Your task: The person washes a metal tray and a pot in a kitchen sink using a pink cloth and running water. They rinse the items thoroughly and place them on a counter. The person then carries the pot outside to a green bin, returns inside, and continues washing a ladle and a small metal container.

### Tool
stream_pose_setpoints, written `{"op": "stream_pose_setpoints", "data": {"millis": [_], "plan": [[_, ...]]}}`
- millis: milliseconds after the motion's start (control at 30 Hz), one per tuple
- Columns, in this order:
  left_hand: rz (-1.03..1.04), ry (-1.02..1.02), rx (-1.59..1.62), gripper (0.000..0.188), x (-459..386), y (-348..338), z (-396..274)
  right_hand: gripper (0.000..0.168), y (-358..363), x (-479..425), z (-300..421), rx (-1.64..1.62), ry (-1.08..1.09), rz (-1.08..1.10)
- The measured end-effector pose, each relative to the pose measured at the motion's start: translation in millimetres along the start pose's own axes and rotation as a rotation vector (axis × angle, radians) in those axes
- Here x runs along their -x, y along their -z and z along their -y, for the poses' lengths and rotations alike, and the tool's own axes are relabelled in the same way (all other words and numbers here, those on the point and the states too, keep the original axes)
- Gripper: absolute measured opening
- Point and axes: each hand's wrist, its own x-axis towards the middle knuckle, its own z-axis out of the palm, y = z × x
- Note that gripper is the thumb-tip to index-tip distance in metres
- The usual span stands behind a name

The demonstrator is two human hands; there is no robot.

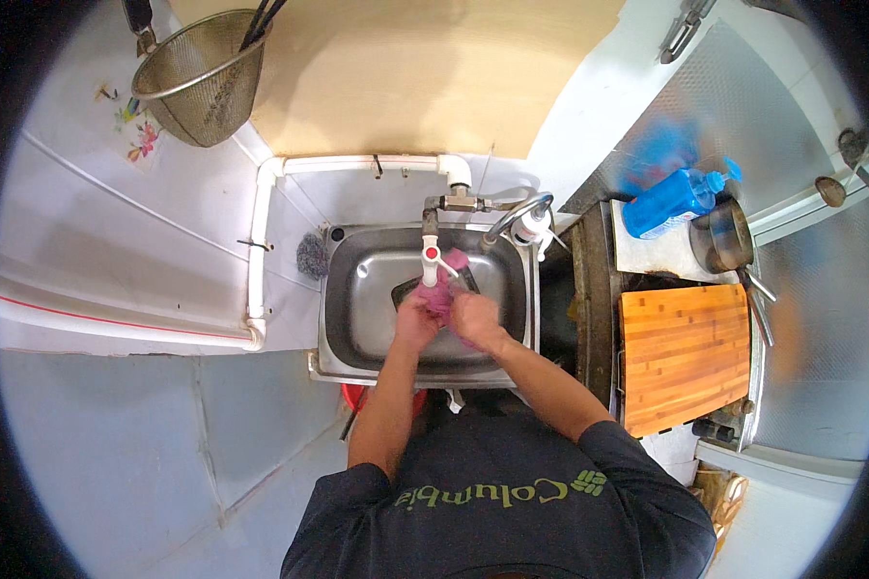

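Both of my hands are over a stainless steel sink (362, 318), just below a white tap (430, 269) with a red button on its top. My left hand (418, 323) grips one side of a pink cloth (438, 298). The cloth's other side is in my right hand (478, 318), which looks slightly blurred. Behind the cloth and hands lies a dark flat object (405, 288) in the basin; cloth and hands cover much of it, and I cannot tell what it is. Whether water is running is not clear.
A curved metal spout (515, 213) stands at the sink's back right corner. Grey scouring wool (311, 255) sits by its left rim. To the right are a bamboo cutting board (684, 354), a blue pump bottle (670, 204) and a metal pot (722, 237). A mesh strainer (206, 94) hangs upper left.
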Motion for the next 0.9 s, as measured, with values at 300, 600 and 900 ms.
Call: {"op": "stream_pose_setpoints", "data": {"millis": [300,600,900], "plan": [[-0.381,-0.340,-0.296,0.010,-57,13,32,0.025,-51,38,-15,-0.490,-0.039,-0.117],[-0.360,-0.419,-0.628,0.015,-64,15,45,0.026,-31,40,5,-0.526,-0.118,-0.208],[-0.002,-0.252,-0.854,0.021,-31,-1,28,0.030,-48,2,-42,-0.734,-0.184,-0.092]]}}
